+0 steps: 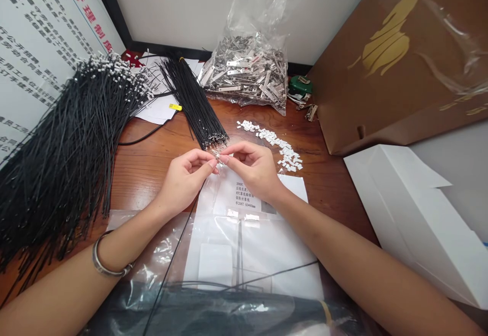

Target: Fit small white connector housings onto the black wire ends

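My left hand [186,177] is closed in a pinch. A thin black wire [178,247] runs up from the near edge to it. My right hand [251,167] is also pinched, its fingertips meeting those of the left; the tiny piece between them is too small to make out. Just beyond the fingertips lies a bundle of black wires [196,104] tied with a yellow band, its bare ends towards me. Small white connector housings [284,148] are scattered to the right of the hands.
A large heap of black wires tipped with white connectors [76,117] fills the left. Behind are a clear bag of metal clips [244,71] and a green tape measure [300,86]. A brown box [404,61] and white carton [415,219] stand right. Bagged wires [229,313] lie nearest me.
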The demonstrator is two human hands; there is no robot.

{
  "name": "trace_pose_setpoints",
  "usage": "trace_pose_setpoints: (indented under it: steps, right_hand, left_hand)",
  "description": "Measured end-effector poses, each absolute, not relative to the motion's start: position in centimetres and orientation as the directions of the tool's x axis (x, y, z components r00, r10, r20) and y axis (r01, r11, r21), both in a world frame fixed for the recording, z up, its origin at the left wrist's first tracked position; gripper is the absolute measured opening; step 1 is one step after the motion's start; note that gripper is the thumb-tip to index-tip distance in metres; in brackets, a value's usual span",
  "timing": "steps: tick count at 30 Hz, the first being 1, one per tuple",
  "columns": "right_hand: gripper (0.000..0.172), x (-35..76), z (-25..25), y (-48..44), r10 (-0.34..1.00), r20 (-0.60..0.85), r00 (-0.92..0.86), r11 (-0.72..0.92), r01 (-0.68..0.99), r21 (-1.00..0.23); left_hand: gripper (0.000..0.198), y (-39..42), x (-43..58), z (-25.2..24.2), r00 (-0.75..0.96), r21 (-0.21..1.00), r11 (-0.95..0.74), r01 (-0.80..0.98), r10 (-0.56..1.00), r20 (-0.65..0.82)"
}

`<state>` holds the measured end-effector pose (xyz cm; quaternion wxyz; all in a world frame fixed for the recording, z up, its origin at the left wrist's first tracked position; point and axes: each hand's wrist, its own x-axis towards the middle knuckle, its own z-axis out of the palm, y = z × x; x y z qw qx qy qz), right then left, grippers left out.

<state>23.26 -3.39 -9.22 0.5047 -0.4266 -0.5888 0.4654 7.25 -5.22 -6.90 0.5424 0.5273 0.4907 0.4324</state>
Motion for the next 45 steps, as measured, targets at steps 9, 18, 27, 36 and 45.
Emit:
trace_pose_setpoints:
  steps: [9, 18, 27, 36, 45]
  right_hand:
    - [0.01, 23.34, -9.15, -3.44, 0.971, 0.198, -0.131, 0.208, 0.063, -0.976]
    - [0.012, 23.42, -9.14, -3.44, 0.975, 0.162, -0.152, 0.167, 0.023, -0.986]
    - [0.014, 23.39, -9.0, -3.45, 0.977, 0.138, -0.16, 0.145, 0.033, -0.989]
    - [0.015, 23.48, -8.98, -3.45, 0.978, 0.134, -0.157, 0.148, 0.079, -0.986]
    - [0.013, 23.36, -9.1, -3.53, 0.982, 0.134, -0.132, 0.149, 0.109, -0.983]
  left_hand:
    - [0.011, -5.19, 7.21, -7.07, 0.152, 0.997, 0.06, 0.044, 0.986, -0.066]
    - [0.011, -5.26, 7.29, -7.07, 0.153, 0.998, 0.032, 0.06, 0.987, -0.041]
    - [0.012, -5.39, 7.31, -7.17, 0.139, 0.993, -0.01, 0.116, 0.99, -0.007]
    - [0.011, -5.63, 7.36, -7.36, 0.129, 0.973, -0.087, 0.214, 0.99, 0.06]
    - [0.011, -5.74, 7.53, -7.34, 0.112, 0.958, -0.081, 0.274, 0.992, 0.052]
